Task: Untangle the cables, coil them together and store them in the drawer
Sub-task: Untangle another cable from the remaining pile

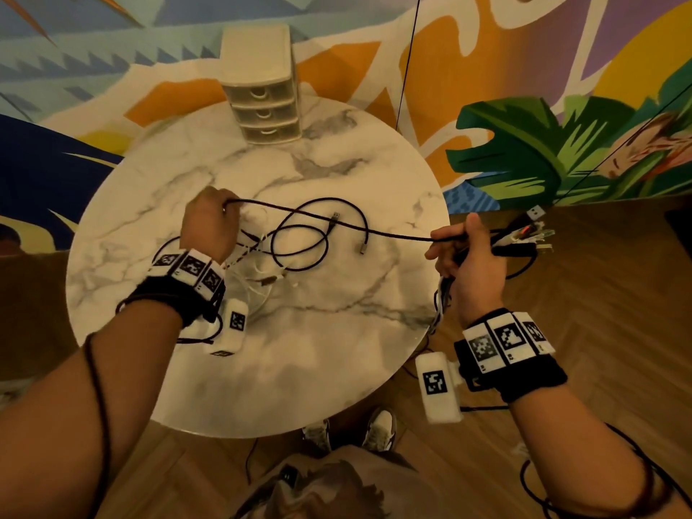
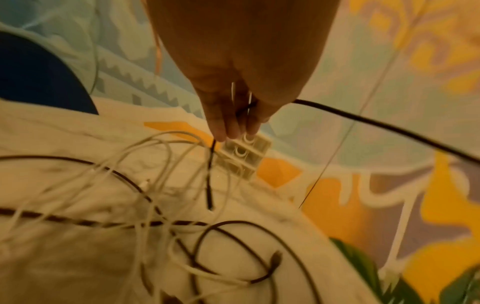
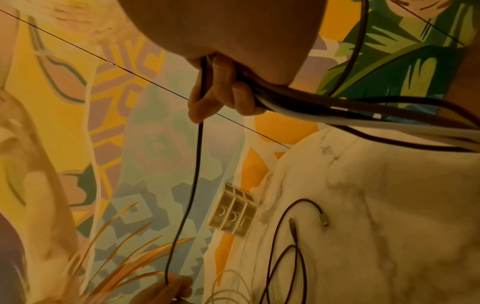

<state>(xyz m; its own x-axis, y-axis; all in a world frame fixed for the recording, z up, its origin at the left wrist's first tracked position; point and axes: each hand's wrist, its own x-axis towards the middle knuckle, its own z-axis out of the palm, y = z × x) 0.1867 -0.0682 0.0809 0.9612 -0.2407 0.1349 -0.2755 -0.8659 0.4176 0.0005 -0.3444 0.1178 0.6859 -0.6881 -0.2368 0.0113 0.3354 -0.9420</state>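
A black cable [image 1: 329, 222] stretches taut above the round marble table [image 1: 337, 361] between my two hands. My left hand [image 1: 209, 226] grips one part of it over the table's left half, fingers curled round it [image 2: 233, 115]. My right hand [image 1: 468, 256] is past the table's right edge and holds the black cable together with a bundle of cables [image 1: 524, 237], black and white [image 3: 324, 111]. Loose black loops [image 1: 299, 241] and thin white cables [image 2: 161, 164] lie tangled on the table below my left hand. A small cream drawer unit [image 1: 262, 95] stands shut at the far edge.
Two black cable ends with plugs [image 1: 361, 247] lie near the table's middle. A painted wall [image 1: 561, 106] rises behind the table. Wooden floor [image 1: 599, 294] lies to the right, and my shoes [image 1: 378, 428] show under the near edge. A thin dark line [image 1: 408, 61] hangs down beside the drawers.
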